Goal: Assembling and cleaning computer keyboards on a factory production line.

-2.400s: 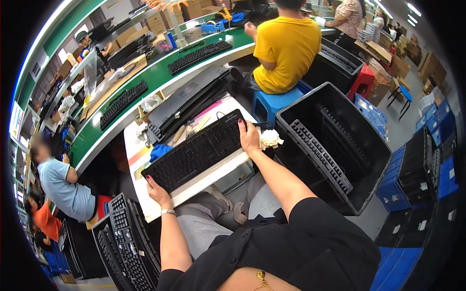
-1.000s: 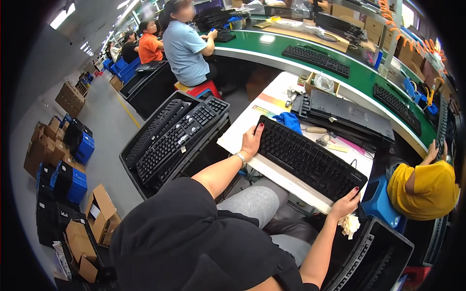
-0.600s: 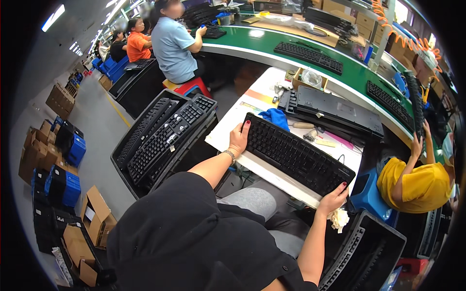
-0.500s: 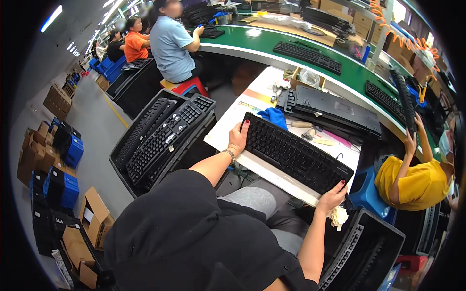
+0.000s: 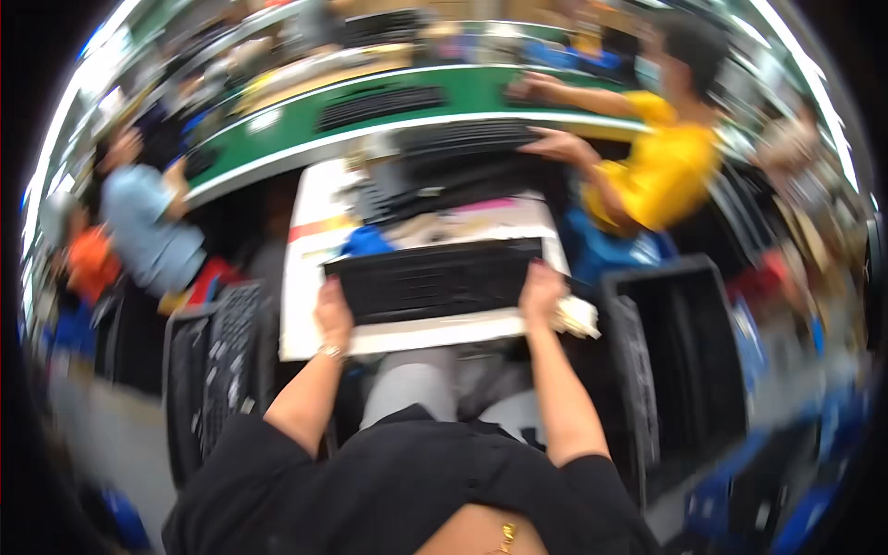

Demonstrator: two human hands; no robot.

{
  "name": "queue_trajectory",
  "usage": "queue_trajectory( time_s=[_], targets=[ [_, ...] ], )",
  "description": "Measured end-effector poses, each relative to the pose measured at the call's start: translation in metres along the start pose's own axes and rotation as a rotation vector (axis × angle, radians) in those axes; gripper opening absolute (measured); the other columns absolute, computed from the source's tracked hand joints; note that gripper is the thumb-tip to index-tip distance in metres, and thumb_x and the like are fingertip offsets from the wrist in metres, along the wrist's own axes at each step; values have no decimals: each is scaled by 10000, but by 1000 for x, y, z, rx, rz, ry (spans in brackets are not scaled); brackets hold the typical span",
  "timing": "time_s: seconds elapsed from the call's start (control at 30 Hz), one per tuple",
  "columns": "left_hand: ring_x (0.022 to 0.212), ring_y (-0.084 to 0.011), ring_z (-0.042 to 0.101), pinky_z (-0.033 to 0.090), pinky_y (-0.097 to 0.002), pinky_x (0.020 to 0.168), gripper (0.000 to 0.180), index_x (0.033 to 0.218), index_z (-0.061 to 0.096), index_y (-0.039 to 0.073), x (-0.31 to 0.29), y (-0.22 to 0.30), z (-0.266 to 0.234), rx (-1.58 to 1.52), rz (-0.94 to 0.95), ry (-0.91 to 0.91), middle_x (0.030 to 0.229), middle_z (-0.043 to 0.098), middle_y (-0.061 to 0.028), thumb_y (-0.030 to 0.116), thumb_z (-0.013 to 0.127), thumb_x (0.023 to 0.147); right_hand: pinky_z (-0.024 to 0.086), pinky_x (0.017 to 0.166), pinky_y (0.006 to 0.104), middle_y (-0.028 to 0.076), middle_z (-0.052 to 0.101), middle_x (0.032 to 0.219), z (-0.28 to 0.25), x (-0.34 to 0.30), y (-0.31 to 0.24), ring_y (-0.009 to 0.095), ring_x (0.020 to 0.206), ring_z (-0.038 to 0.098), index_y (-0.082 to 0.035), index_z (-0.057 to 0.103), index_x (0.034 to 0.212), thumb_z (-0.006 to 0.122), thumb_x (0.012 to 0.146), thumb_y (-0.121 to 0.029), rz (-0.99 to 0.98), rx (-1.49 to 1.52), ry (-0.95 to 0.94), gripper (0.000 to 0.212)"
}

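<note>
Black plastic makes up the keyboard point(image 5: 435, 282), held lengthwise along the near edge of the white table point(image 5: 303, 319); blur hides whether its underside touches the tabletop. Each grip is clamped on one short end: the left hand point(image 5: 333, 312) on the left, the right hand point(image 5: 543, 293) on the right. Just beyond, nearer the table's left edge, lies a blue cloth point(image 5: 367, 240). It should handle as light and stiff, slightly slippery, its keycaps the fragile part; the short ends seem the soundest hold.
</note>
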State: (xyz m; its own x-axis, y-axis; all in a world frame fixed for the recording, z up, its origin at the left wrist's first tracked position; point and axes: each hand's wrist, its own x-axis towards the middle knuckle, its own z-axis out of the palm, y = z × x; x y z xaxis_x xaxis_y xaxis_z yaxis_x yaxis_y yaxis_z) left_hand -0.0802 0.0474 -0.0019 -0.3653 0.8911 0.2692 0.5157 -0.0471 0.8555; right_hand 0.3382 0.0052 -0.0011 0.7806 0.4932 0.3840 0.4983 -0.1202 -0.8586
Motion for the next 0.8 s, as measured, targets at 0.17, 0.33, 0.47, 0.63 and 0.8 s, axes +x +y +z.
queue_trajectory(
  time_s=[0.17, 0.33, 0.47, 0.63, 0.8],
  targets=[
    [981, -321, 692, 522, -389, 919, 588, 1199, 710, -28, 7, -25, -1, -154, 48, 160, 1098, 749, -201, 503, 471, 1118, 523, 961, 448, 250, 719, 1222, -8, -7, -27, 431, 1105, 683, 17, 647, 1306, 512, 1097, -427, 3, 130, -230, 508],
    [937, -305, 670, 513, -369, 897, 640, 1191, 696, -50, -5, 14, 3, -195, -63, -35, 1079, 743, -200, 539, 456, 1117, 521, 962, 433, 246, 720, 1237, -26, 5, -11, 425, 1106, 685, 31, 640, 1306, 495, 1102, -451, -71, 49, -125, 542],
    [952, -286, 661, 497, -343, 913, 690, 1216, 687, -61, -9, 10, -10, -226, -82, -51, 1123, 742, -192, 576, 445, 1109, 526, 958, 430, 238, 725, 1219, -26, -2, -17, 420, 1100, 688, 29, 636, 1303, 498, 1101, -454, -82, 63, -155, 542],
    [960, -272, 659, 493, -334, 917, 701, 1228, 683, -65, -8, 9, -13, -240, -96, -64, 1135, 741, -186, 583, 444, 1108, 519, 961, 426, 235, 728, 1213, -18, -2, -12, 420, 1095, 689, 30, 637, 1300, 488, 1104, -459, -94, 74, -153, 548],
    [967, -265, 659, 494, -332, 917, 696, 1236, 680, -64, -6, 8, -8, -255, -86, -58, 1140, 741, -178, 579, 447, 1110, 514, 971, 423, 231, 726, 1219, -19, 2, -7, 417, 1103, 686, 30, 634, 1304, 483, 1106, -464, -77, 75, -171, 553]
  ],
)
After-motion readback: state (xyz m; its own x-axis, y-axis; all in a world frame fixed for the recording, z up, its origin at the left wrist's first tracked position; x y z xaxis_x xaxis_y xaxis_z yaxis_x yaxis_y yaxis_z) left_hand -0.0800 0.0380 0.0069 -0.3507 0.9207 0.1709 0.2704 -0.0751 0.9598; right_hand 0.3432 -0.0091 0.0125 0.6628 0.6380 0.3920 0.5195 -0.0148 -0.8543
